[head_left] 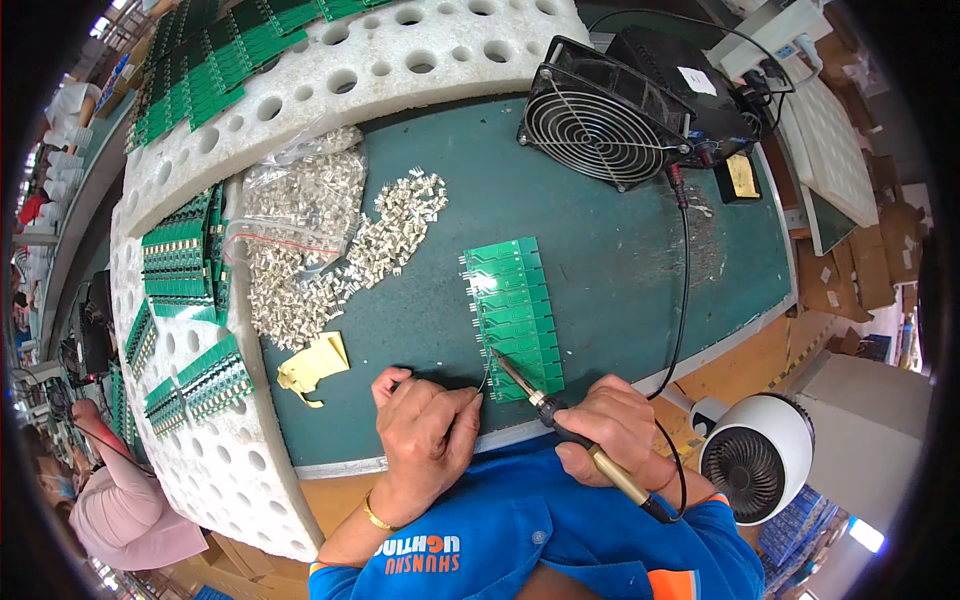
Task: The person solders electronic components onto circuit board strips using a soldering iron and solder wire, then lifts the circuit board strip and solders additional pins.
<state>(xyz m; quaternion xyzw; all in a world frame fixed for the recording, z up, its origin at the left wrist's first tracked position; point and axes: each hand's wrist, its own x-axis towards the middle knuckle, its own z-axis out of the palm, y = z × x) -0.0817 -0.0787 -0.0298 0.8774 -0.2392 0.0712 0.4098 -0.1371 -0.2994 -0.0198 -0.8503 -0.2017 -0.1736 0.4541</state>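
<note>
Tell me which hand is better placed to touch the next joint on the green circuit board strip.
Probably the right hand: it grips the soldering iron, whose tip sits at the green circuit board strip's lower left edge. The left hand rests on the mat beside it, feeding thin solder wire.

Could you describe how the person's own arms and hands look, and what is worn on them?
Both hands, the left hand and the right hand, are bare, without gloves. The left wrist carries a thin gold bracelet. The forearms are uncovered; short blue sleeves with an orange trim begin near the elbows.
</note>
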